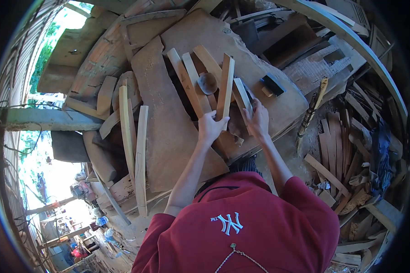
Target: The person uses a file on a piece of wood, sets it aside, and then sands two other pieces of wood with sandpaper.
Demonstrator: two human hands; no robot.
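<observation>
Red shirt [241, 223]; over the bench [284, 109], the left hand [209, 129] grasps a wooden strip [225, 84], likely stiff, light, best held mid-length; the right hand [258, 122] seems to grip a paler strip [242, 96].

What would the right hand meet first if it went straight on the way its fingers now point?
Probably the dark thing just past the right hand's fingertips, beside the pale strip. Depth is hard to judge here.

Dark-red shirt [278, 227] — white lettering [231, 224]
</observation>
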